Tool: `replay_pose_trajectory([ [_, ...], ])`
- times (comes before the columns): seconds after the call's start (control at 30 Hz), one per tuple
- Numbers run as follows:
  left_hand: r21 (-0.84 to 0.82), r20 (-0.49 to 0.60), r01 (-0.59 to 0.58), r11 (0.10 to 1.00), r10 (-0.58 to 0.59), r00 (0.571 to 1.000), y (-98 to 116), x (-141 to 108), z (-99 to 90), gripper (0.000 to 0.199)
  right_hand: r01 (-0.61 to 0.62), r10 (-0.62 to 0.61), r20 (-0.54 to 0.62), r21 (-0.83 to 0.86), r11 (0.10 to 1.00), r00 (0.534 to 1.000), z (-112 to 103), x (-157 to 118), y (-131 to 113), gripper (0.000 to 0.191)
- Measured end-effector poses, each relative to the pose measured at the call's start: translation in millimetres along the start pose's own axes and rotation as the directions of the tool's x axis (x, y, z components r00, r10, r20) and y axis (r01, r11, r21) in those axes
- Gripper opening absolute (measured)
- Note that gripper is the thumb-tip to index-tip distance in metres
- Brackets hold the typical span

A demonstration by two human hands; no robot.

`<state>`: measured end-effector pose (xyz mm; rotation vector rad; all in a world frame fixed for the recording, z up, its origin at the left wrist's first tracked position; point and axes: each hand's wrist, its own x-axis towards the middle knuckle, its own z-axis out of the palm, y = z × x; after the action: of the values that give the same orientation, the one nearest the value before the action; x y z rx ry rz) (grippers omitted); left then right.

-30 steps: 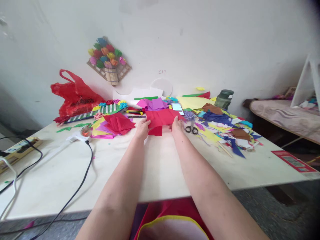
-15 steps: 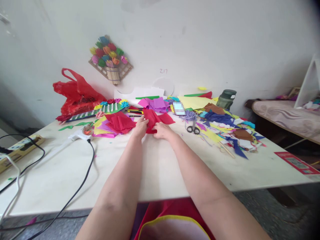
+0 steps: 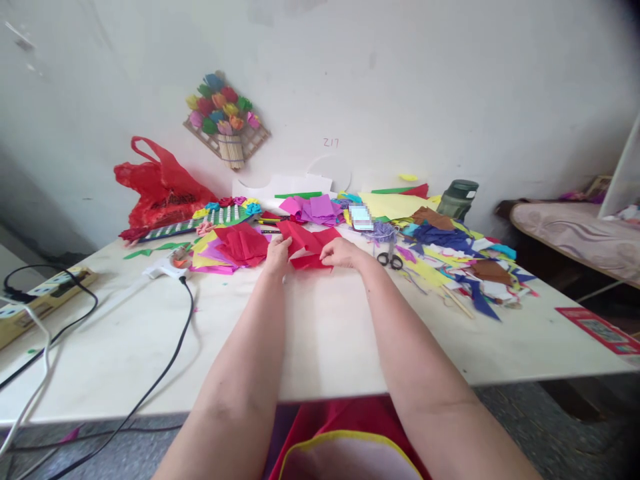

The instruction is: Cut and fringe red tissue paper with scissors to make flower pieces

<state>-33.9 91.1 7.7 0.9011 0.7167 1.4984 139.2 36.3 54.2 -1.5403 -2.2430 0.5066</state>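
Note:
Red crepe paper (image 3: 306, 248) stretches between my two hands over the middle of the white table. My left hand (image 3: 278, 253) pinches its left edge. At the lower right edge, the fingers of my right hand (image 3: 342, 253) are closed on the paper. A fold gapes in the sheet between the hands. Just left of my left hand lies a stack of red, purple and yellow paper (image 3: 239, 245). Behind the held sheet are pink-purple paper pieces (image 3: 320, 209) and a dark pen (image 3: 271, 231).
To the right sit scissors (image 3: 390, 259), a phone (image 3: 361, 216), a heap of paper scraps (image 3: 450, 247) and a green bottle (image 3: 458, 197). Leftward are a white glue gun (image 3: 167, 265) with its cord, a power strip (image 3: 45, 301) and a red plastic bag (image 3: 163, 187).
My right hand has shifted right, drawing the lower edge of the red paper outward. A fold now opens between the hands. My left hand stays on the left edge.

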Motion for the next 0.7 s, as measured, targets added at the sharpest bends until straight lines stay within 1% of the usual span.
replay_pose_trajectory([
  [0.07, 0.005, -0.042, 0.016, 1.0, -0.016, 0.999, -1.9, 1.1, -3.0, 0.013, 0.056, -0.038, -0.076, 0.255, 0.965, 0.996, -8.1, -2.6, 8.2, 0.014],
  [0.1, 0.011, -0.067, 0.022, 1.0, -0.021, 0.998, -2.5, 1.3, -4.2, 0.013, 0.089, -0.037, -0.154, 0.344, 0.935, 0.987, -10.5, -2.9, 11.6, 0.013],
  [0.13, 0.016, -0.093, 0.029, 0.999, -0.028, 0.995, -2.9, 1.1, -5.1, 0.013, 0.126, -0.018, -0.258, 0.41, 0.903, 0.966, -11.9, -2.3, 14.3, 0.014],
  [0.17, 0.021, -0.122, 0.038, 0.999, -0.035, 0.992, -3.0, 0.6, -5.6, 0.013, 0.165, 0.013, -0.365, 0.453, 0.876, 0.931, -12.3, -0.7, 16.4, 0.016],
  [0.23, 0.026, -0.175, 0.058, 0.998, -0.053, 0.983, -2.6, -0.6, -5.6, 0.011, 0.236, 0.094, -0.555, 0.492, 0.838, 0.827, -10.7, 5.1, 18.8, 0.019],
  [0.27, 0.024, -0.195, 0.066, 0.998, -0.06, 0.979, -2.3, -1.2, -5.3, 0.01, 0.262, 0.133, -0.623, 0.499, 0.826, 0.771, -9.0, 8.8, 19.0, 0.021],
  [0.3, 0.02, -0.212, 0.073, 0.997, -0.068, 0.975, -1.9, -1.7, -4.7, 0.009, 0.282, 0.164, -0.672, 0.502, 0.817, 0.722, -7.1, 12.8, 18.6, 0.022],
  [0.37, -0.01, -0.238, 0.098, 0.995, -0.097, 0.966, -1.4, -2.4, -3.4, 0.009, 0.313, 0.198, -0.732, 0.498, 0.808, 0.652, -2.9, 20.5, 15.7, 0.024],
  [0.43, -0.062, -0.239, 0.142, 0.988, -0.153, 0.959, -1.0, -3.1, -2.0, 0.01, 0.317, 0.206, -0.762, 0.477, 0.82, 0.614, 1.1, 27.0, 10.0, 0.026],
  [0.47, -0.085, -0.231, 0.168, 0.982, -0.184, 0.955, -0.7, -3.7, -1.4, 0.011, 0.299, 0.206, -0.765, 0.463, 0.834, 0.61, 3.1, 29.7, 6.3, 0.028],
  [0.5, -0.104, -0.217, 0.19, 0.976, -0.209, 0.954, -0.4, -4.5, -0.8, 0.012, 0.265, 0.208, -0.756, 0.452, 0.852, 0.621, 5.2, 32.1, 2.5, 0.03],
  [0.53, -0.116, -0.203, 0.21, 0.971, -0.23, 0.952, 0.0, -5.5, -0.3, 0.013, 0.22, 0.207, -0.732, 0.441, 0.87, 0.65, 7.6, 34.3, -1.3, 0.032],
  [0.57, -0.124, -0.188, 0.226, 0.966, -0.247, 0.951, 0.7, -6.8, 0.1, 0.015, 0.171, 0.198, -0.695, 0.424, 0.889, 0.692, 10.4, 36.3, -4.7, 0.034],
  [0.6, -0.128, -0.173, 0.241, 0.962, -0.261, 0.95, 1.4, -8.1, 0.4, 0.017, 0.129, 0.18, -0.657, 0.393, 0.911, 0.732, 13.8, 38.1, -7.3, 0.034],
  [0.63, -0.131, -0.159, 0.252, 0.959, -0.271, 0.949, 2.3, -9.4, 0.7, 0.02, 0.099, 0.152, -0.631, 0.344, 0.934, 0.761, 17.9, 39.7, -9.0, 0.033],
  [0.67, -0.134, -0.15, 0.258, 0.957, -0.277, 0.949, 3.2, -10.6, 0.9, 0.022, 0.081, 0.116, -0.62, 0.281, 0.956, 0.776, 22.7, 41.2, -9.5, 0.031],
  [0.7, -0.139, -0.15, 0.262, 0.955, -0.281, 0.948, 4.1, -11.5, 1.0, 0.024, 0.071, 0.076, -0.623, 0.208, 0.975, 0.779, 28.2, 42.5, -8.8, 0.029],
])
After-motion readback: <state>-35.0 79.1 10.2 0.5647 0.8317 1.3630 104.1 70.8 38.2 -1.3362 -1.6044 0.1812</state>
